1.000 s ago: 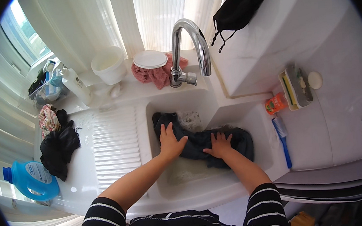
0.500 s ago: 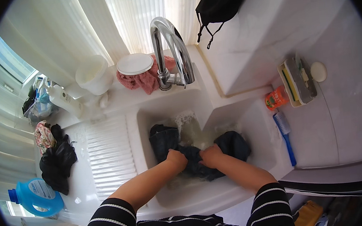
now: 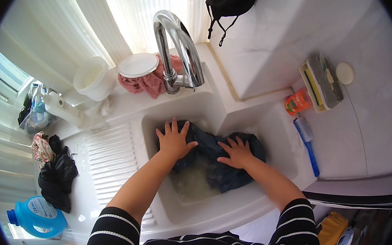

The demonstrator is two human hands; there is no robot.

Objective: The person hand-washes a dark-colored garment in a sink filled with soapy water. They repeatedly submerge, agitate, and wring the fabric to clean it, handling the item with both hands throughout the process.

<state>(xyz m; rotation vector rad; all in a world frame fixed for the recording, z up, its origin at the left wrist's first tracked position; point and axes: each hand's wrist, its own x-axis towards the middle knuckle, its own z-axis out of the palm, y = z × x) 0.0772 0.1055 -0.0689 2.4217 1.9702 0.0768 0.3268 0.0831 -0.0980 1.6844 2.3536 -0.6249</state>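
A dark blue wet garment (image 3: 228, 176) that looks like denim lies in cloudy water in the white sink basin (image 3: 167, 216). Over its left part my left hand (image 3: 175, 143) is open, fingers spread and palm down. My right hand (image 3: 236, 152), also spread, rests on or just above the cloth towards the right side. Neither hand grips the fabric. Behind the basin rises a chrome faucet (image 3: 184, 52), its spout arching towards me. Part of the garment is hidden under my hands and the murky water.
Left of the basin is a ribbed washboard surface (image 3: 112, 165), with black cloth (image 3: 58, 180) and a blue detergent jug (image 3: 38, 216) beyond. A blue-handled brush (image 3: 307, 146), an orange bottle (image 3: 297, 101) and a sponge holder (image 3: 321, 83) are at right. A white tub (image 3: 92, 80) stands behind.
Both hands have let go of the cloth and opened. My left hand moved up and away from me, my right slightly right. The garment has spread and shifted, showing cloudy water at front left.
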